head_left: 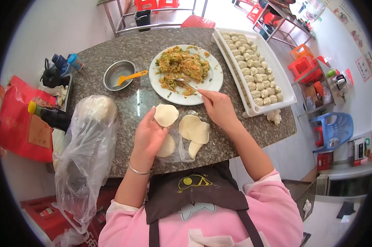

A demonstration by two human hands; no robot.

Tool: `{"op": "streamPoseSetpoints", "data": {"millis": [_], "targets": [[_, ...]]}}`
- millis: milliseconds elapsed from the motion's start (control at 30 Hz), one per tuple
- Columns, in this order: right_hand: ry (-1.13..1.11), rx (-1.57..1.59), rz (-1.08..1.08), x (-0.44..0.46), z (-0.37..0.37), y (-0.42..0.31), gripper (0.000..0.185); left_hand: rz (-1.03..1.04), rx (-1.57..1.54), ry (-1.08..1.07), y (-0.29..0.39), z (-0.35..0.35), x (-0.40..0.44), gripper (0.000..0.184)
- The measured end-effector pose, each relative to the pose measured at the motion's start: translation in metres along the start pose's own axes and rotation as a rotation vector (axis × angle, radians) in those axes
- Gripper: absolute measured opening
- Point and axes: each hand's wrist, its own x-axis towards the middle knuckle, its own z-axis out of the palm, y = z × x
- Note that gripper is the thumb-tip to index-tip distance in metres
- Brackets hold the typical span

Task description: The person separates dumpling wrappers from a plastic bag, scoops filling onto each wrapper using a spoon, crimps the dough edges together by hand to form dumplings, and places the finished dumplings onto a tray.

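Note:
A round dough wrapper (166, 115) rests on the fingers of my left hand (145, 133), held by its edge in front of the plate. My right hand (219, 109) grips the end of a slim metal spoon (191, 86), whose head is partly hidden in the filling. That chopped orange-and-green filling (182, 64) is heaped on a white plate (214, 84). Between my hands, several more flat wrappers (199, 131) overlap on clear plastic on the counter. Another wrapper (166, 147) lies beside my left wrist.
At the right stands a white tray (288, 92) with rows of pleated buns (256, 78). A metal bowl (111, 78) holds an orange-handled scraper (132, 77). Bagged dough (96, 109), a dark bottle (56, 117) and a red bag (19, 123) are at the left of the granite counter (128, 46).

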Motion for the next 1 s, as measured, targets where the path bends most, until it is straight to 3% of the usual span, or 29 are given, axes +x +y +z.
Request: {"op": "streamPoseSetpoints", "data": {"millis": [300,500,567,700,800,1000], "targets": [[-0.045,0.235,0.198,-0.040,0.002,-0.025,0.023,0.000,0.024,-0.130,-0.012,0.014,0.020,0.049],[-0.149,0.056,0.050,-0.069,-0.003,-0.037,0.030,-0.055,-0.005,-0.021,-0.005,0.022,0.025,0.047],[-0.131,0.238,0.057,-0.069,-0.009,-0.035,0.031,-0.034,-0.020,-0.016,-0.007,0.018,0.026,0.047],[0.015,0.265,0.085,-0.068,-0.005,-0.029,0.032,0.015,0.052,-0.032,-0.009,0.020,0.023,0.050],[-0.156,0.157,0.059,-0.072,-0.003,-0.035,0.028,0.036,0.042,-0.051,-0.004,0.016,0.021,0.049],[0.010,0.198,0.209,-0.064,-0.007,-0.019,0.027,0.013,0.098,-0.063,-0.003,0.012,0.017,0.048]]}}
